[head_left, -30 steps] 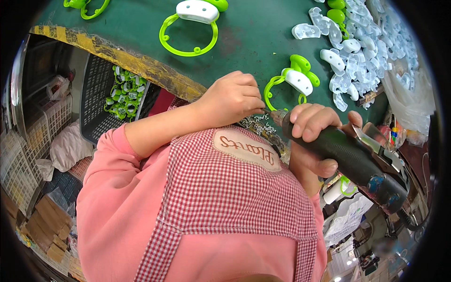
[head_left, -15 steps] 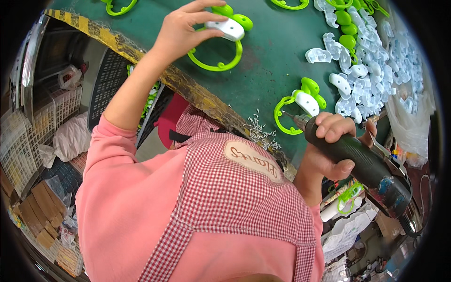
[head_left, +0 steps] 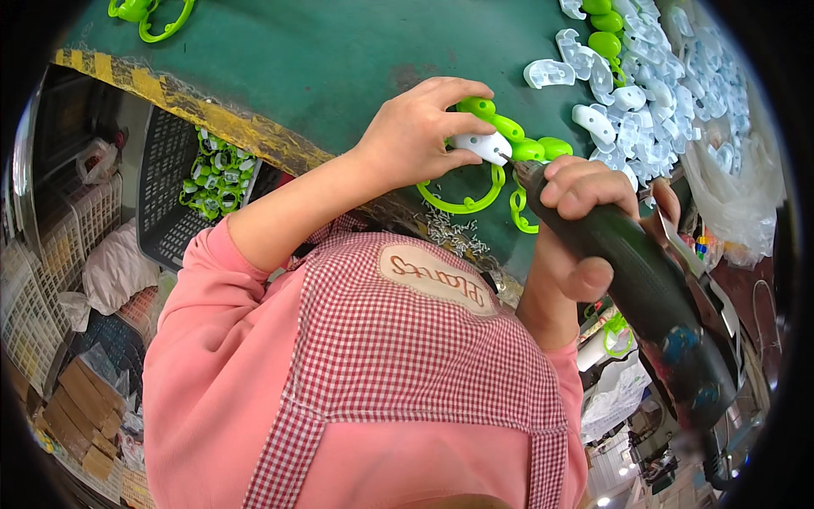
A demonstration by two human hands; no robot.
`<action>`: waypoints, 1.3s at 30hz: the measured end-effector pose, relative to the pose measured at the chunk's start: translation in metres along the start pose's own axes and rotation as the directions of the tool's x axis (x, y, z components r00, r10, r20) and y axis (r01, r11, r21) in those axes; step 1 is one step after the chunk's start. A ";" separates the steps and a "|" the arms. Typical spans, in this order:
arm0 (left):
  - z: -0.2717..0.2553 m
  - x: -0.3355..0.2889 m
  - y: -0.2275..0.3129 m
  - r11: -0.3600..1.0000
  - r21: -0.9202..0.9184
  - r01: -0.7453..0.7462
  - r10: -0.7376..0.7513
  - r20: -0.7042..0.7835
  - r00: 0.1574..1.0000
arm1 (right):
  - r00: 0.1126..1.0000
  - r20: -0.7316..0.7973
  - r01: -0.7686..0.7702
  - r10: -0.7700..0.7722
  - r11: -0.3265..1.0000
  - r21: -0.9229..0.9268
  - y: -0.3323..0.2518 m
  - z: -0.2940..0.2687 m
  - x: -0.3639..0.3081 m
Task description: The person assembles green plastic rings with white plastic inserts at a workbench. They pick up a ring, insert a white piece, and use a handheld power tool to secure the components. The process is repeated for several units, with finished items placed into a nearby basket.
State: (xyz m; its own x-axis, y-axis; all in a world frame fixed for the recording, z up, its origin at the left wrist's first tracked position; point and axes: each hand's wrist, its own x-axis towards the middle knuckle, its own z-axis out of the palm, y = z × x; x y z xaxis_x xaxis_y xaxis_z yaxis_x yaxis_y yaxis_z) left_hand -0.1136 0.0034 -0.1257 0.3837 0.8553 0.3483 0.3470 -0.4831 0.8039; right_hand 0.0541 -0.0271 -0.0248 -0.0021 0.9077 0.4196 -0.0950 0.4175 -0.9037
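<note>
My left hand (head_left: 424, 131) pinches a white curved plastic part (head_left: 487, 148) between thumb and fingers. Bright green lobes sit above this part, and a green ring (head_left: 462, 206) hangs below it. In my right hand (head_left: 585, 199) is a thick black electric screwdriver (head_left: 632, 254), tilted with its nose toward the upper left. Its bit meets the right end of the white part; whether it sits in a hole there cannot be made out. Partly hidden behind the screwdriver's nose, another green ring piece (head_left: 521, 212) lies on the green tabletop (head_left: 314, 76).
Small screws (head_left: 454, 233) lie scattered by the worn, yellow-striped table edge (head_left: 195, 110). Translucent pale parts (head_left: 653, 102) are heaped at the right beside a clear plastic bag (head_left: 738, 195). Below the edge, a dark crate (head_left: 161, 195) contains green pieces. More green ones (head_left: 165, 21) lie far left.
My left hand has brought the white-and-green ring piece rightward and nearer, up to the screwdriver's bit. The second ring piece is now partly covered. The whole view has shifted somewhat.
</note>
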 end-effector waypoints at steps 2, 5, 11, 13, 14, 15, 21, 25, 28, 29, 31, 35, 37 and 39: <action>-0.001 -0.001 -0.001 1.000 0.010 -0.008 0.008 -0.012 1.000 | 0.999 0.039 -0.032 0.032 0.999 -0.011 0.009 -0.004 -0.001; 0.000 0.001 0.001 1.000 -0.023 0.008 -0.008 -0.009 1.000 | 0.998 0.021 -0.055 0.054 0.998 0.025 0.027 -0.008 -0.008; 0.003 0.000 -0.002 1.000 0.010 -0.012 0.012 -0.020 1.000 | 0.979 0.181 0.060 -0.089 0.986 0.156 0.045 -0.012 -0.001; 0.002 0.000 -0.003 1.000 0.013 -0.016 0.016 -0.016 1.000 | 0.996 0.079 -0.054 0.044 0.989 0.137 0.035 -0.006 0.003; 0.002 0.000 -0.002 1.000 0.014 -0.017 0.018 -0.014 1.000 | 0.995 0.089 -0.064 0.052 0.988 0.143 0.034 -0.008 0.004; 0.001 0.001 -0.002 1.000 0.014 -0.013 0.013 0.001 1.000 | 0.993 0.099 -0.077 0.063 0.986 0.148 0.032 -0.009 0.004; -0.017 -0.004 0.008 1.000 0.004 -0.004 0.004 -0.010 1.000 | 0.975 0.073 -0.221 0.210 0.946 0.237 0.030 0.007 -0.041; -0.034 -0.037 0.008 0.987 0.161 0.003 0.002 -0.028 1.000 | 0.944 0.012 -0.324 0.329 0.921 0.216 0.034 0.012 -0.046; -0.022 -0.046 0.022 0.995 0.084 -0.050 0.047 0.035 0.998 | 0.984 0.085 -0.177 0.158 0.931 0.319 0.016 0.002 -0.033; -0.015 -0.046 0.024 0.999 0.037 -0.033 0.031 0.051 0.998 | 0.985 0.122 -0.155 0.120 0.932 0.329 0.010 -0.003 -0.028; -0.008 -0.042 0.024 0.993 0.056 -0.104 0.099 0.090 0.991 | 0.987 0.124 -0.132 0.098 0.943 0.307 0.004 -0.004 -0.023; -0.008 -0.035 0.026 0.952 0.206 -0.224 0.207 0.105 0.973 | 0.992 0.091 -0.112 0.091 0.957 0.267 -0.003 -0.004 -0.023; -0.010 -0.032 0.029 0.934 0.264 -0.241 0.221 0.103 0.970 | 0.989 0.131 -0.093 0.070 0.981 0.173 -0.005 -0.003 -0.018; -0.013 -0.029 0.031 0.937 0.274 -0.218 0.203 0.084 0.976 | 0.987 0.150 -0.081 0.065 0.991 0.107 -0.007 -0.001 -0.015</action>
State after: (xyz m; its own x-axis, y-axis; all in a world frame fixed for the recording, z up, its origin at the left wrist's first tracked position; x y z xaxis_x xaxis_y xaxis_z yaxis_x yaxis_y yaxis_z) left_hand -0.1249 -0.0336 -0.1051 0.5162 0.7209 0.4624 0.4760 -0.6903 0.5448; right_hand 0.0561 -0.0435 -0.0246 -0.1573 0.9164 0.3682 -0.2004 0.3354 -0.9205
